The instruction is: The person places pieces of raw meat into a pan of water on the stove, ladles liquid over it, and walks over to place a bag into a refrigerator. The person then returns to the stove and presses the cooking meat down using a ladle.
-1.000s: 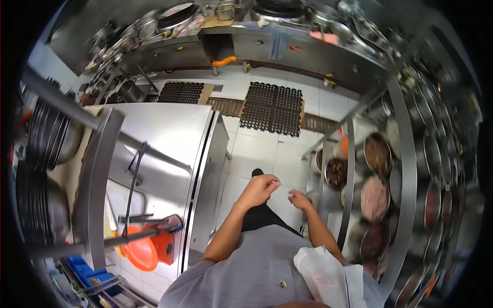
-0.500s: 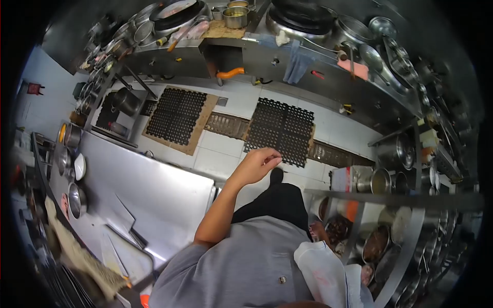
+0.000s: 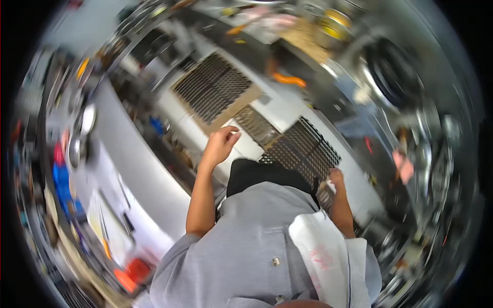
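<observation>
My left hand (image 3: 221,145) is raised over the floor in front of me, fingers curled and partly apart, with nothing visible in it. It hangs near the edge of the metal worktop (image 3: 141,154). My right hand (image 3: 336,177) is lower at my right side, blurred, beside the dark rubber mat (image 3: 305,151); something small and pale shows at its fingers, too unclear to name. A white cloth (image 3: 321,251) with red marks lies over the front of my grey shirt (image 3: 246,231).
On the worktop at left are a white board (image 3: 105,226), metal bowls (image 3: 76,151) and an orange-red item (image 3: 137,269). A stove counter with a black wok (image 3: 393,72) runs along the upper right. Another mat (image 3: 213,87) lies ahead on the floor.
The view has swung left, so the worktop and mats appear rotated. My right hand, hidden behind the rack or beside it half a second ago, now shows over the floor.
</observation>
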Demonstrator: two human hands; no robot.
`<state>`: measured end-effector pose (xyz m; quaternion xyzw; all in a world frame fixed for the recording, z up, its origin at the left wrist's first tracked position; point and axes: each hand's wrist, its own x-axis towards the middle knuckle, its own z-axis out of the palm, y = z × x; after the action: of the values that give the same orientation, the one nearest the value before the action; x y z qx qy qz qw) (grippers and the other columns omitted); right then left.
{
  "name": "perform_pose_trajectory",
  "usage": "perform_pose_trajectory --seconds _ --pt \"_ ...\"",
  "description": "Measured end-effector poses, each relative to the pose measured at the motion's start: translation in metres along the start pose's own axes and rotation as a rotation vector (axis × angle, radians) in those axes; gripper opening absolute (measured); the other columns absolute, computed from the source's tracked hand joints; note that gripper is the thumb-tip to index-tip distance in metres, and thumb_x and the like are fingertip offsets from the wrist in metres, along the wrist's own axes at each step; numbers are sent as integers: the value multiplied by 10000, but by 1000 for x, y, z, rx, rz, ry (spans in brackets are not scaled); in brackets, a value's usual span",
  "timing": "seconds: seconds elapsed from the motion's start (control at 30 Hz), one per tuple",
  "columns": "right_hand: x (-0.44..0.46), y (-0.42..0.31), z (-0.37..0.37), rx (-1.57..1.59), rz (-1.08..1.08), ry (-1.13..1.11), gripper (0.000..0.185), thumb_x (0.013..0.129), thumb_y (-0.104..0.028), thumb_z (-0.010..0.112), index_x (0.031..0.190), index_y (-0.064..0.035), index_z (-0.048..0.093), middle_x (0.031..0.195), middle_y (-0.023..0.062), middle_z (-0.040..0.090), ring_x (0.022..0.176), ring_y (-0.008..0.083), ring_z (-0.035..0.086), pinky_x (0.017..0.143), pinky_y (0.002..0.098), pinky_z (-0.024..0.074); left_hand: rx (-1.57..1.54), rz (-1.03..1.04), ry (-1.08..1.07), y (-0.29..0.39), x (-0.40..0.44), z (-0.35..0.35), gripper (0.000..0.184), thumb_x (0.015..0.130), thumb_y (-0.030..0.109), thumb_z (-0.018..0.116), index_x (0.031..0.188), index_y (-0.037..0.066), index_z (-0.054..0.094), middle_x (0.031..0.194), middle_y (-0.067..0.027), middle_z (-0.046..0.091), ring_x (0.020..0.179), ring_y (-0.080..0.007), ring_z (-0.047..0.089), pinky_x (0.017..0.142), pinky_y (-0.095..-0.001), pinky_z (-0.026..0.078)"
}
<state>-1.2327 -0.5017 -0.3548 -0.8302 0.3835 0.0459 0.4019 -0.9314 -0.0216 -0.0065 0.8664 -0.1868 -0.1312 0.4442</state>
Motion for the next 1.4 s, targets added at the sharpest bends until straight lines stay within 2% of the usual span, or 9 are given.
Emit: perform_pose_trajectory --seconds 0.1,0.33,0.63,0.83,0.97,1.03,1.2,1.23,1.4 --pt "94 -174 -29 237 163 -42 149 837 -175 570 895 -42 604 594 56 546 480 136 503 394 304 399 -158 -234 69 -41 0 -18 233 876 201 609 985 -3 630 648 -65 586 595 -115 512 566 -274 426" --pt "203 -495 52 607 -57 -390 241 920 -286 562 1060 -91 573 789 -11 563 661 70 537 565 220 448 -450 -466 300 -136 50 -66 238 899 201 586 962 -24 633 695 -44 607 661 -101 562 642 -249 458" --pt "266 -724 143 544 -146 -40 473 879 -314 599 1236 -46 444 924 112 614 795 186 603 671 298 498 -266 -152 -19 -157 328 -219 212 899 157 590 979 -35 631 732 -7 597 682 -77 535 637 -227 444" --pt "307 -772 181 65 -125 365 815 745 -292 707 1349 24 260 1089 285 559 1028 406 558 886 430 440 18 261 -20 -56 499 -279 201 869 133 607 979 -35 623 699 -126 615 613 -163 562 589 -283 452" --pt "325 -770 197 513 -99 272 926 684 -52 630 1426 15 80 1144 289 518 996 391 555 888 441 452 137 542 -148 -33 578 -259 269 866 134 604 1098 -1 591 963 -189 620 786 -276 592 727 -348 473" --pt "361 -752 253 263 -224 783 916 700 4 573 1454 -19 54 1321 283 397 1106 389 487 947 451 413 104 586 -150 -64 620 -241 392 860 135 616 1217 6 516 1143 -191 557 991 -298 550 855 -390 441" --pt "356 -793 220 300 238 479 865 728 -17 514 1447 -45 36 1019 277 581 883 405 603 763 455 494 112 528 -196 -180 740 -231 395 885 202 583 1189 -46 534 1176 -225 543 1075 -327 530 920 -427 418" --pt "352 -799 213 288 266 488 838 735 -15 502 1440 -26 50 984 279 587 892 404 607 757 461 494 287 931 -23 -143 721 -230 370 926 262 519 1060 -75 589 740 -190 585 655 -324 539 633 -436 464" --pt "336 -820 188 349 373 476 767 752 1 464 1428 -33 104 985 291 563 927 403 595 744 472 491 480 1200 34 -71 756 -218 463 906 337 544 1240 17 533 1185 -237 495 1089 -397 488 888 -497 410"
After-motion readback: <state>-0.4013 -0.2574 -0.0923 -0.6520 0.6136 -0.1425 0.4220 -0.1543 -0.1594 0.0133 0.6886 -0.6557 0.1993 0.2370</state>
